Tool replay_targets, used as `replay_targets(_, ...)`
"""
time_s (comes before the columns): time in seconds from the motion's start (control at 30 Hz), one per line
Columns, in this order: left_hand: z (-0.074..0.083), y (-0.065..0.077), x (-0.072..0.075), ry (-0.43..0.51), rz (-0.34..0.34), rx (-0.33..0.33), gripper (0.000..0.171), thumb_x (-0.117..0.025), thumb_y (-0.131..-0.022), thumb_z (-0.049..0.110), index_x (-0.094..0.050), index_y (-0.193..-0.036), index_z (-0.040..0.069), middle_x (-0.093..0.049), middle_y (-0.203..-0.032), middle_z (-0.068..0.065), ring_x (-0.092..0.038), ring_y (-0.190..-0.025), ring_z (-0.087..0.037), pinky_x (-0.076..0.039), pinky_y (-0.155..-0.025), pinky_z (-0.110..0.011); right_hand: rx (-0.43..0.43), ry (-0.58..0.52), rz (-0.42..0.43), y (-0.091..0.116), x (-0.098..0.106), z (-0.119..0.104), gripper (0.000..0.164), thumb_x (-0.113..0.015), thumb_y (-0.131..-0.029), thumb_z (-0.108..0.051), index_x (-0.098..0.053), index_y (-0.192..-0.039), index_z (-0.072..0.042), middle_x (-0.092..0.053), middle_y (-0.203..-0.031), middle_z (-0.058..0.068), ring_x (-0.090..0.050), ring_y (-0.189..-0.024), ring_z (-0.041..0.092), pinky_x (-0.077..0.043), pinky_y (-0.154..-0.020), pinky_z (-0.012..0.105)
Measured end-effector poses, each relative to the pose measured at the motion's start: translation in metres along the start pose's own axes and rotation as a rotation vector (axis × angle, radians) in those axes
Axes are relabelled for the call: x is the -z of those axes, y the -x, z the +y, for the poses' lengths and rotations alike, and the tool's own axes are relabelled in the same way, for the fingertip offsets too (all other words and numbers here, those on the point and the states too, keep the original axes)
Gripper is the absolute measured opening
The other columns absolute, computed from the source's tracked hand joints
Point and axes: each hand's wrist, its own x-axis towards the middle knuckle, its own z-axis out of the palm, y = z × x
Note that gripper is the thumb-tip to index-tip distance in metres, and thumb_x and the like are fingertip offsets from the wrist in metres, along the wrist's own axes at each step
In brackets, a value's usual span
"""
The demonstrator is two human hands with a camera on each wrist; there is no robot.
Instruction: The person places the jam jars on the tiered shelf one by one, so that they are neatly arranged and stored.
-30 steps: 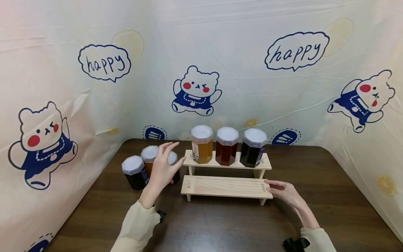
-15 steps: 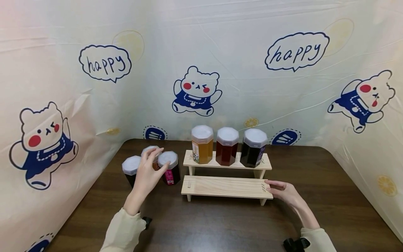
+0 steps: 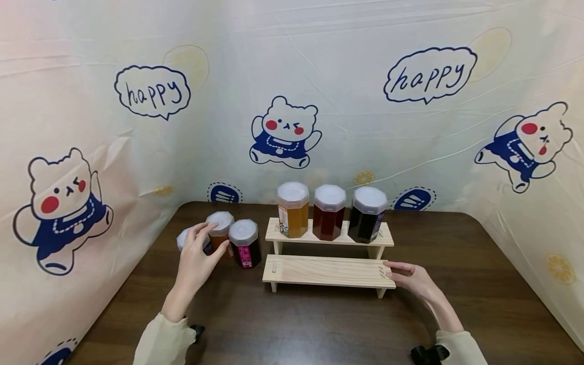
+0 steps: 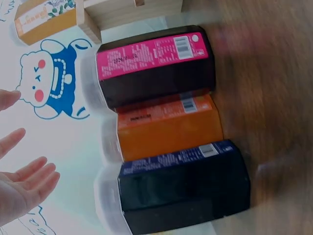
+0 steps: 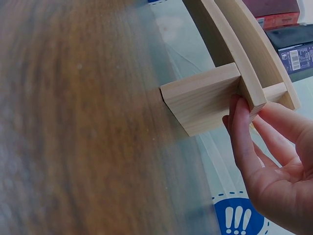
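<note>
My left hand (image 3: 197,258) hovers over the jars at the left with fingers spread and nothing in them. Below and around it stand a dark jar with a blue label (image 4: 186,191), an orange jar (image 4: 171,129) and a dark jar with a pink label (image 3: 245,246), all with white lids. In the head view the hand partly covers the blue-labelled one. With thumb and fingers, my right hand (image 3: 412,280) pinches the right end of the wooden two-step rack's lower shelf (image 3: 326,269). The right wrist view shows fingertips on both faces of that board.
On the rack's upper shelf (image 3: 335,239) stand an amber jar (image 3: 297,218), a red jar (image 3: 327,222) and a dark jar (image 3: 363,223). The brown table (image 3: 296,324) ends at a printed curtain (image 3: 347,137) behind and at the sides.
My left hand has moved left and toward me, from over the pink-labelled jar to near the blue-labelled one. My right hand stays on the lower shelf's end.
</note>
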Motion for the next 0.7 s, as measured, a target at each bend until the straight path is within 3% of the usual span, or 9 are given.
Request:
replay_targets(0.47,-0.029,0.009,0.01,-0.024,0.065,0.045,0.043,-0.075,-0.064,0.004,-0.059,-0.103,-0.003,-0.048,-0.109,-0.026,-0.042,-0.099,-0.038,-0.034,-0.078,-0.048,-0.011,0.021,0.01,0.001,0.0,-0.001,0.051,-0.066,-0.079,-0.017,-0.049,-0.121,0.008,-0.049,-0.12,0.025,-0.059,-0.084,0.006,-0.049,-0.072,0.026)
replay_targets(0.7,-0.043,0.012,0.012,-0.025,0.056,0.081,0.044,-0.074,-0.065,0.004,-0.058,-0.105,-0.004,-0.045,-0.116,-0.028,-0.038,-0.106,-0.042,-0.03,-0.084,-0.053,-0.002,0.009,0.001,0.0,0.001,0.002,0.051,-0.066,-0.079,-0.016,-0.048,-0.121,0.009,-0.05,-0.119,0.025,-0.059,-0.084,0.007,-0.049,-0.072,0.026)
